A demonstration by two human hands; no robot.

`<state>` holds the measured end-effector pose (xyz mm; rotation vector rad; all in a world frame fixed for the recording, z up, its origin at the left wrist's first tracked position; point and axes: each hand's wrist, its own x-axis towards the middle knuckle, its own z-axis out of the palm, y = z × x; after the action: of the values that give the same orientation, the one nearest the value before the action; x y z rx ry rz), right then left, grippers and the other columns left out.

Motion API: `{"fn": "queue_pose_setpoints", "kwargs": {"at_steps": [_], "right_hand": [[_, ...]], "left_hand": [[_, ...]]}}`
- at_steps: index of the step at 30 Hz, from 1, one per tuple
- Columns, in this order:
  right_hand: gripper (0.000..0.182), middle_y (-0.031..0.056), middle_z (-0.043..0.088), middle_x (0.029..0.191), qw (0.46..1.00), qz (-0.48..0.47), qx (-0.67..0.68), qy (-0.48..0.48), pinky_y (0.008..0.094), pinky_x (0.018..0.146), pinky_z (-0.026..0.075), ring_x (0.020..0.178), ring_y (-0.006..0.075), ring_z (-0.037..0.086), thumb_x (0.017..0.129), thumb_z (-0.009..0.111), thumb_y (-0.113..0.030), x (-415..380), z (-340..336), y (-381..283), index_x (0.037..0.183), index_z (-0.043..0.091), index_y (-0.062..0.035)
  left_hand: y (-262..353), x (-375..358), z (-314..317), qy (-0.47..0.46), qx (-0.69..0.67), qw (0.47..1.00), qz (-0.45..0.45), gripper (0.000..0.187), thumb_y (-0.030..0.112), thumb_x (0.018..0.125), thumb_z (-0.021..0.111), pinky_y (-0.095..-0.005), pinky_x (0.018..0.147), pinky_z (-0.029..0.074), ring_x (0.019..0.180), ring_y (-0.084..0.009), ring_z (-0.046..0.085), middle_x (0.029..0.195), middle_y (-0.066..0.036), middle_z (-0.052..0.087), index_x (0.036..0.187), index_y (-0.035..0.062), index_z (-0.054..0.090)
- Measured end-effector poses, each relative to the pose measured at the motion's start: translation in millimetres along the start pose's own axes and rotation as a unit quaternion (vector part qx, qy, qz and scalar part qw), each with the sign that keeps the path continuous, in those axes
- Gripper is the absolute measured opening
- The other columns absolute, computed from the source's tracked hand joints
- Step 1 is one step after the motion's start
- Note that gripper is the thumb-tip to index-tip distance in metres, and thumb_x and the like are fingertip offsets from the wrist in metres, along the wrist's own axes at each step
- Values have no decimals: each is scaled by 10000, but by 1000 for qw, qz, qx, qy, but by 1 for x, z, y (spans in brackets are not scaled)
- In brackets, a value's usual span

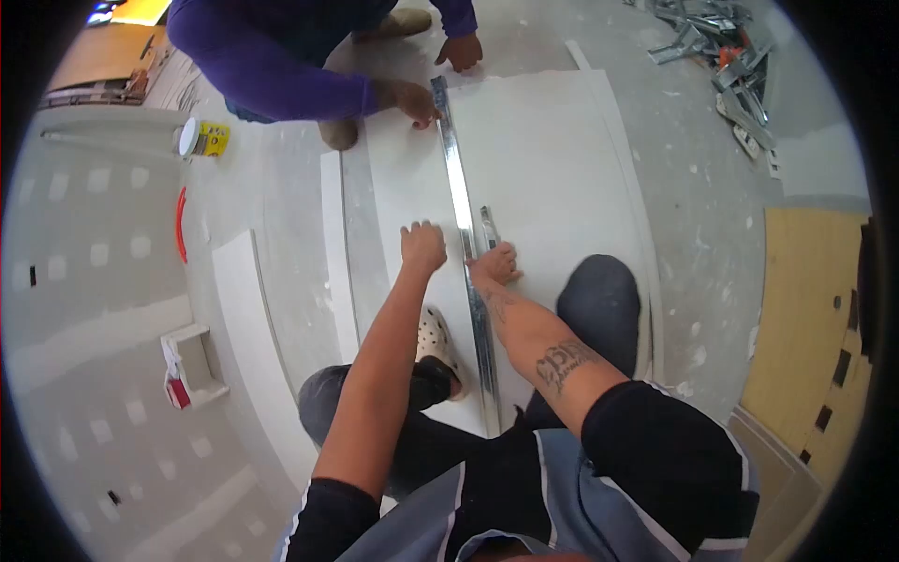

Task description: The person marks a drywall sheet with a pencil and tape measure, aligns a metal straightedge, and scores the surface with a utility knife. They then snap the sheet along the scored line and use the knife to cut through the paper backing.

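A long shiny metal strip lies lengthwise on a large white board, which looks like drywall. My right hand is closed beside the strip, its thumb side against the metal. From its fingers points a slim tool that looks like a utility knife, directed away from me. Left of the strip, my left hand hovers over the board with curled fingers; its palm is hidden. At the far end, a co-worker's hand touches the strip, and their other hand is at the board's edge.
Narrow white board strips lie on the floor to the left, near a yellow bucket. Metal offcuts are heaped at the far right. A wooden panel stands right. My shoe rests on the board.
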<state>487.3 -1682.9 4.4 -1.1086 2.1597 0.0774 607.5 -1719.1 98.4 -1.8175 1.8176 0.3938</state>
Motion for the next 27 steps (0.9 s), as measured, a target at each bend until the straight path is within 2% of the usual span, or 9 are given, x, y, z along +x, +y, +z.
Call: {"fn": "queue_pose_setpoints", "kwargs": {"at_steps": [3,7,9,10,14,20,23,25,27], "right_hand": [[806,158,504,1223,1000,15,19,-10,528,978,339,1146,314,525,629,871,-362,-4,0,-3,1200,406,-34],[833,167,481,1253,999,19,36,22,517,994,332,1192,330,484,618,882,-341,-1,9,2,1221,396,-33],[915,171,463,1272,996,53,49,-43,517,1011,321,1215,338,458,612,893,-300,0,-1,-5,1290,345,-21],[915,171,463,1272,996,58,54,-36,517,1011,321,1215,338,458,612,893,-300,0,-3,-7,1290,345,-21],[906,191,469,1258,994,98,40,-26,530,987,357,1188,369,478,583,905,-312,-3,9,-12,1231,344,-21],[954,243,505,1190,996,55,70,-2,508,965,409,1150,389,506,567,908,-308,16,14,0,1259,332,7],[655,286,495,1235,940,8,246,235,475,977,415,1165,427,487,818,703,-279,32,19,-3,1274,374,57],[505,301,510,1226,935,-3,322,148,460,954,427,1121,443,512,913,564,-248,44,-31,-44,1281,403,56],[448,298,537,1174,942,-62,294,151,485,925,431,1079,457,532,941,522,-207,87,-44,-85,1292,415,51]], "left_hand": [[-16,63,-4,117,-58,991,5,724,373,802,692,-542,1045,357,1329,-328,387,1440,-154,401,1375,41,400],[-10,126,-15,163,-92,978,90,912,434,741,737,-561,1103,268,1418,-337,237,1510,-158,291,1434,21,311],[-6,140,-17,37,48,993,97,1094,491,670,776,-561,1149,153,1464,-330,80,1563,-158,165,1480,16,214],[-6,141,-22,-5,42,993,108,1201,523,627,796,-574,1155,75,1470,-333,14,1573,-185,110,1485,-24,156],[-5,148,-19,14,10,992,126,1293,569,578,814,-627,1131,59,1466,-356,14,1562,-247,77,1456,-101,143],[7,165,-12,4,80,991,104,1347,595,561,816,-639,1120,5,1462,-378,0,1563,-255,53,1464,-105,101],[7,163,-24,-18,91,990,107,1363,600,550,817,-624,1126,-11,1462,-378,-4,1563,-256,49,1466,-102,93],[-3,162,-21,5,40,990,138,1369,599,542,820,-609,1133,-16,1463,-375,-5,1563,-258,49,1467,-100,92],[3,165,-20,-27,64,990,120,1374,588,535,828,-611,1134,0,1465,-369,-9,1565,-253,44,1467,-99,89]]}}
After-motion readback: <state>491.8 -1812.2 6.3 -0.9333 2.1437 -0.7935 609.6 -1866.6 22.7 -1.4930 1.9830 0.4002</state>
